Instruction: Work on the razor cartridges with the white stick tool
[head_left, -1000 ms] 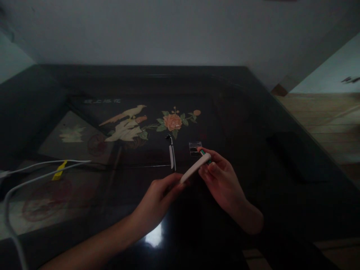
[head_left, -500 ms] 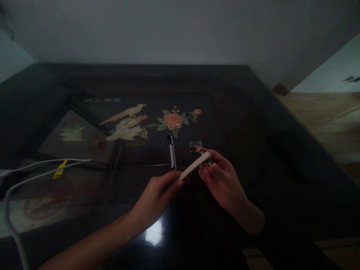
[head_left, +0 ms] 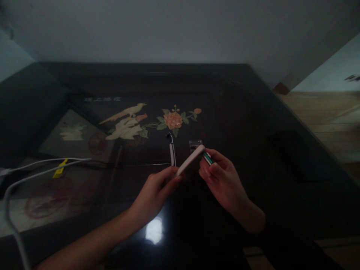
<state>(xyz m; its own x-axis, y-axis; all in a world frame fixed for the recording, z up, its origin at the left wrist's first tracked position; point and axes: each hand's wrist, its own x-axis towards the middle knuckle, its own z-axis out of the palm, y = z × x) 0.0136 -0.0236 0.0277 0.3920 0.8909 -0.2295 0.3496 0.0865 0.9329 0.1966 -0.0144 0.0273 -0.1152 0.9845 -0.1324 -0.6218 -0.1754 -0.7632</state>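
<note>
Two bare hands work low in the middle of the frame: our left hand (head_left: pixel 153 187) pinches one white slab (head_left: pixel 191 160) by its lower end, and our right hand (head_left: pixel 222 174) grasps one green-striped piece (head_left: pixel 208 158) near its upper end. Half a second ago the slab's tip lay across that piece; now it has slid toward the left, baring more green. We read this as the two parts being handled separately, though whether they touch we cannot tell. At left runs one white cable (head_left: pixel 7 210) in two strands, with one yellow tag (head_left: pixel 60 168). One dark flat object (head_left: pixel 298 157) lies at right, too dim to name. Past the hands, near centre, are one white-handled tool (head_left: pixel 172 153) and one clear box (head_left: pixel 195 143), partly hidden. Farther up, one bird (head_left: pixel 131 111) and one large flower (head_left: pixel 173 120) decorate the black table (head_left: pixel 247 97).
</note>
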